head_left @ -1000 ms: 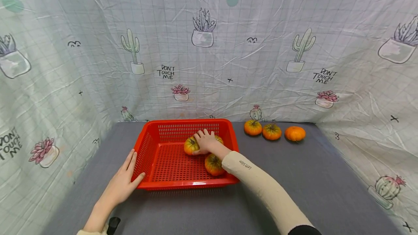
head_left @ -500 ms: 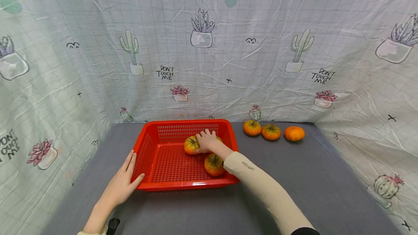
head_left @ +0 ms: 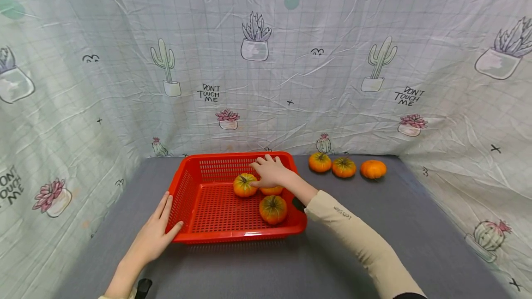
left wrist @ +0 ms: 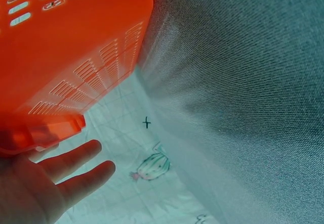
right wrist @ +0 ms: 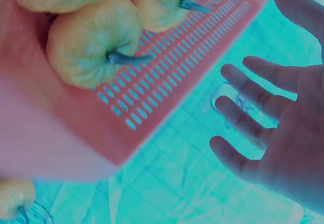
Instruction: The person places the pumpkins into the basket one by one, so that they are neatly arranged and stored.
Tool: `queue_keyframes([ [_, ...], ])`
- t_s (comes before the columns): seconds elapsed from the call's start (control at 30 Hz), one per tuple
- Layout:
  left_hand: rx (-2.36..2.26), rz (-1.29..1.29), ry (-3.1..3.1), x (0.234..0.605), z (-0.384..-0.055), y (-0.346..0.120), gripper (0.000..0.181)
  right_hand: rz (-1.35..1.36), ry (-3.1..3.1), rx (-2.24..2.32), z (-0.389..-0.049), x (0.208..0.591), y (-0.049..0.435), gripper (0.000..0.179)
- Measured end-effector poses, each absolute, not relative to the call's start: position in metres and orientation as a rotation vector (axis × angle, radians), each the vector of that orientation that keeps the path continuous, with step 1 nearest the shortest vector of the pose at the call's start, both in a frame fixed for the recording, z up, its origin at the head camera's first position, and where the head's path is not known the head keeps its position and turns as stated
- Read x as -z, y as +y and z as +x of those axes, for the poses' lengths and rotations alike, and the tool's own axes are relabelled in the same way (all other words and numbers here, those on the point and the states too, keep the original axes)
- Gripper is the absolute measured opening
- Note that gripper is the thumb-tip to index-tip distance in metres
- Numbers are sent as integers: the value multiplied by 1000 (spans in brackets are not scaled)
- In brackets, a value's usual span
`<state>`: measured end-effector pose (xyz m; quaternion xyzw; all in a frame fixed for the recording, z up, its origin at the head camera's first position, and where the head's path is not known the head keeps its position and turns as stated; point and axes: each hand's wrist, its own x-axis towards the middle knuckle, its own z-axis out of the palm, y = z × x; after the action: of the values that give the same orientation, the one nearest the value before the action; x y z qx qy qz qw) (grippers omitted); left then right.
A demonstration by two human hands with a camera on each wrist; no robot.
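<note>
A red plastic basket with slotted walls stands on the grey table. My left hand rests at its left rim, fingers extended; in the left wrist view they lie by the rim's underside. Three small orange pumpkins are inside: one left of the others, one near the front right, and one partly covered by my right hand. That hand is above them with fingers spread. In the right wrist view, its palm and fingers hold nothing and are apart from the pumpkins.
Three more orange pumpkins lie on the table right of the basket, near the back: a left one, a middle one and a right one. A cactus-print cloth hangs behind and along both sides.
My right hand has let go of the pumpkin and lifted, moving slightly right and back, which uncovers more of the pumpkins. The left hand has stayed at the basket's rim.
</note>
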<state>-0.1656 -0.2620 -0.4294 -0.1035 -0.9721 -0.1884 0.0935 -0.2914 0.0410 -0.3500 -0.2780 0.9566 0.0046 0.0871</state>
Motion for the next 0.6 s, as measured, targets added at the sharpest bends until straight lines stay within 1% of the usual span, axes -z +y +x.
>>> queue_keyframes([
  [0.3,564,-317,-2889,429,-166,-262,75,-1010,2925,44,-271,338,77,51],
  [0.43,565,-323,-2876,429,-166,-261,75,-1075,2970,99,-262,341,99,47],
  [0.6,563,-327,-2852,429,-166,-261,74,-1154,3057,261,-253,355,130,39],
])
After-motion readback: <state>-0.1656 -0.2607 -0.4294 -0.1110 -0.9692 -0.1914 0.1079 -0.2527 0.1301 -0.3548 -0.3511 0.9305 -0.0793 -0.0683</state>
